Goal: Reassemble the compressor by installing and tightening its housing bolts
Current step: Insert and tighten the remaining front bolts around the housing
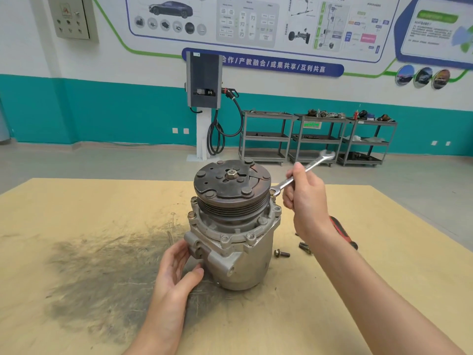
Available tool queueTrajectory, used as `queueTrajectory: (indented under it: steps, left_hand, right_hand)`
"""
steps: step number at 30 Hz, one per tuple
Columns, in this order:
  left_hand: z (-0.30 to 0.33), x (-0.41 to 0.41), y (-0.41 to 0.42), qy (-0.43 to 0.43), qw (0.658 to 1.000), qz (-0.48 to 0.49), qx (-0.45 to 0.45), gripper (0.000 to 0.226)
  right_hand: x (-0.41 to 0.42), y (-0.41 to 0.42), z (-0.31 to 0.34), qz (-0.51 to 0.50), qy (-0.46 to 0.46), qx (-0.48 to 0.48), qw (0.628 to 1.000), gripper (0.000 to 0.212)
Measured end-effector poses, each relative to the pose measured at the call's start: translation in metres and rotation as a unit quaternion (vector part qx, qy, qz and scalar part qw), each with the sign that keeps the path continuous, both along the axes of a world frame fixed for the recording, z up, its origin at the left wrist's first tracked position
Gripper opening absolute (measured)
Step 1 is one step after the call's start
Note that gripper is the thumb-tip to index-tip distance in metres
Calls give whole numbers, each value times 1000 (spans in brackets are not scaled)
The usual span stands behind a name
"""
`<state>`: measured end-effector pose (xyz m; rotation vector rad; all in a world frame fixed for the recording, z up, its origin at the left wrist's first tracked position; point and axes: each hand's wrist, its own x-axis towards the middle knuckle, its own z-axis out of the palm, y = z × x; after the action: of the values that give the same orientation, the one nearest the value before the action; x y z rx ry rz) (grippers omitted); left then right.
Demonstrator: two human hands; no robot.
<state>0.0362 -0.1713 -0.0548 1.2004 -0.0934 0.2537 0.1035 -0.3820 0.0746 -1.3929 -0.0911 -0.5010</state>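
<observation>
Fingers (290,201) of the right hand (305,201) clenched round the shank of a combination wrench (302,172), ring end down on a bolt at the far-right edge of the housing flange, open end up in the air. Left hand (176,272) w/ relaxed fingers and thumb pressed against the port block of the compressor (238,234), bracing it; compressor stands upright, pulley up, mid tabletop (102,213). To do this step well, I'd say: seat the ring fully over the head, keep the shank level so it doesn't ride off, swing in short arcs clear of the pulley, left hand resisting the twist. Count: 1 compressor, 1 wrench, approx. 6 bolt heads visible round the flange, 2 loose bolts (281,253) on the tabletop right of the body, the 2nd half hidden by the forearm, 1 red-handled tool (343,231) behind that arm.
</observation>
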Motion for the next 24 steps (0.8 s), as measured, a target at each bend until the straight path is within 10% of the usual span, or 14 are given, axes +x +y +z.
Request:
queueTrajectory:
  steps: [13, 24]
  left_hand:
    - [3, -6, 3, 10, 1000, -6, 26, 56]
    - [6, -9, 0, 13, 997, 9, 76, 64]
  right_hand:
    - [-24, 1, -38, -170, -289, -168, 927, 5]
    - [-33, 3, 12, -63, -201, -113, 971, 34]
